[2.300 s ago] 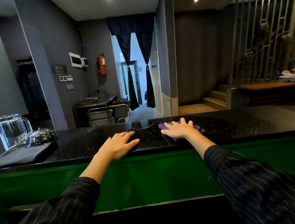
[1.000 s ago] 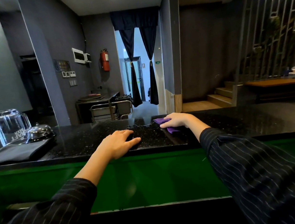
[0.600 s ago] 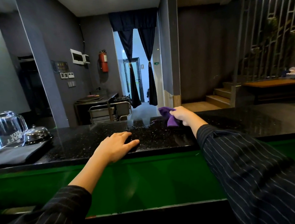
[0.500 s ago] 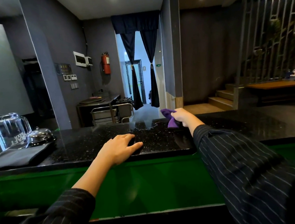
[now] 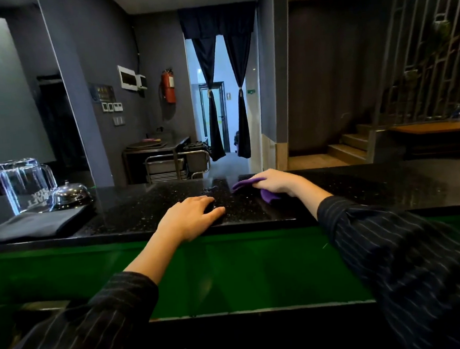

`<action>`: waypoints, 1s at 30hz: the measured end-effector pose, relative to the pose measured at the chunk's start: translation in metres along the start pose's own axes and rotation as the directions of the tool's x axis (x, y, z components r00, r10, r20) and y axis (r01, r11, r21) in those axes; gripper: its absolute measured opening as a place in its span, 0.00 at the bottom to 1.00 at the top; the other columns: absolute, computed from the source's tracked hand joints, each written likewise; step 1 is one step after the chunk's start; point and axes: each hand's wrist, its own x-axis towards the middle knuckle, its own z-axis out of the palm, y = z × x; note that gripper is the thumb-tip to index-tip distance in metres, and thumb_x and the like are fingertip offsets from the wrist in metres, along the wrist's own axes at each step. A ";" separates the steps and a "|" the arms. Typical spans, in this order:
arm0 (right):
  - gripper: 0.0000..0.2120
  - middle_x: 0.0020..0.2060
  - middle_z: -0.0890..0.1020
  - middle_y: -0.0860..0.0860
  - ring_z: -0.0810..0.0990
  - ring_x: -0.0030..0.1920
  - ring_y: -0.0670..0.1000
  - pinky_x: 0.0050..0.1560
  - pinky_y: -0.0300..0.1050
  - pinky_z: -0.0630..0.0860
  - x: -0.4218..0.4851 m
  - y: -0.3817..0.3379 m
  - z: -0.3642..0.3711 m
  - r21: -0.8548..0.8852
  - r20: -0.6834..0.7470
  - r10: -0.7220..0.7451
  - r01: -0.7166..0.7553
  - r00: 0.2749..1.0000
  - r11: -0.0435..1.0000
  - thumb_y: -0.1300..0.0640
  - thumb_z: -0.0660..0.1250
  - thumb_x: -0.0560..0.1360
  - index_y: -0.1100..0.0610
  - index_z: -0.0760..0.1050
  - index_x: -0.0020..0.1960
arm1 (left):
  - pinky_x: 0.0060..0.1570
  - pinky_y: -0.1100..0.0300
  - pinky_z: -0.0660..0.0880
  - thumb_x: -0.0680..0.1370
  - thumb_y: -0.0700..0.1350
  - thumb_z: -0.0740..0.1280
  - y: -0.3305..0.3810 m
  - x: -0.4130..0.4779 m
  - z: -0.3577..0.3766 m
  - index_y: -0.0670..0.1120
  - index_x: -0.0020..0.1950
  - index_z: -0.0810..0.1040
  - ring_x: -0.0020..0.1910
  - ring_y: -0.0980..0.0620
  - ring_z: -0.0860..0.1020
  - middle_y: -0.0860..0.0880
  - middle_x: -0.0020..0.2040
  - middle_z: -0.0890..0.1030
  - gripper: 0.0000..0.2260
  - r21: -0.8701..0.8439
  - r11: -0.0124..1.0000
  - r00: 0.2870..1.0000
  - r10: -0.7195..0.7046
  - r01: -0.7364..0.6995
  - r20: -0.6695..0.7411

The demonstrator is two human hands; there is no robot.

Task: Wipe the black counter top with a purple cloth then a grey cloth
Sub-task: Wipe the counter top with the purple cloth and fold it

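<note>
**Purple pass under way**

The left hand [image 5: 189, 218] rests relaxed on the table [image 5: 376, 190] at its near edge. The folded grey cloth [image 5: 35, 227] lies unused at left (second pass pending, I judge). Farther back, the right hand [image 5: 272, 182] grips the bunched purple cloth [image 5: 269, 196] on the table.

Our right hand [image 5: 272, 181] grips the purple cloth [image 5: 267, 194] on the black worktop [image 5: 362, 188]; our left hand [image 5: 191, 218] rests flat near its front edge.

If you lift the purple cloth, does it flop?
Probably floppy: the cloth bunches and droops under the right hand gripping it. Likely light, since one hand holds it. It probably slides easily on the glossy counter.
</note>
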 end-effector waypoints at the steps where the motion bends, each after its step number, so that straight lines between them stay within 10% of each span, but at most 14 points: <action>1: 0.17 0.60 0.79 0.60 0.75 0.52 0.53 0.45 0.40 0.69 0.001 0.004 -0.003 -0.022 -0.027 0.039 -0.040 0.999 0.999 0.61 0.56 0.82 0.60 0.74 0.68 | 0.68 0.46 0.65 0.77 0.64 0.53 0.000 -0.001 0.000 0.51 0.72 0.66 0.71 0.49 0.68 0.51 0.73 0.68 0.28 0.005 1.000 1.000 0.001 0.000 -0.016; 9: 0.23 0.64 0.79 0.57 0.77 0.62 0.58 0.67 0.53 0.70 0.017 -0.022 0.027 -0.195 0.016 0.071 -0.066 0.997 0.979 0.59 0.55 0.81 0.41 0.66 0.73 | 0.70 0.38 0.57 0.78 0.58 0.55 0.001 -0.001 -0.002 0.51 0.69 0.71 0.71 0.48 0.65 0.47 0.69 0.73 0.22 0.017 1.000 0.997 -0.022 0.023 -0.075; 14: 0.21 0.77 0.60 0.48 0.56 0.78 0.54 0.76 0.54 0.50 -0.021 -0.024 0.028 -0.231 0.136 -0.094 0.124 0.986 0.965 0.53 0.54 0.83 0.41 0.62 0.75 | 0.70 0.40 0.57 0.80 0.54 0.54 0.001 -0.008 -0.004 0.52 0.68 0.73 0.70 0.47 0.66 0.45 0.67 0.74 0.19 0.002 1.000 0.994 -0.029 0.030 -0.109; 24: 0.26 0.71 0.72 0.57 0.65 0.73 0.61 0.73 0.60 0.57 -0.016 0.001 0.019 -0.146 -0.200 0.322 -0.353 0.926 0.924 0.58 0.62 0.76 0.40 0.69 0.71 | 0.69 0.41 0.60 0.81 0.53 0.51 -0.016 -0.015 0.000 0.59 0.70 0.67 0.71 0.50 0.64 0.55 0.72 0.69 0.19 0.034 0.999 0.996 -0.016 0.020 -0.093; 30: 0.18 0.63 0.79 0.55 0.75 0.63 0.59 0.61 0.52 0.71 -0.012 -0.046 0.042 0.018 -0.130 -0.003 0.005 0.991 1.000 0.65 0.59 0.78 0.50 0.78 0.63 | 0.69 0.39 0.58 0.80 0.52 0.51 -0.017 -0.017 0.000 0.59 0.70 0.68 0.71 0.50 0.64 0.55 0.71 0.70 0.18 0.022 0.999 0.996 -0.036 0.038 -0.087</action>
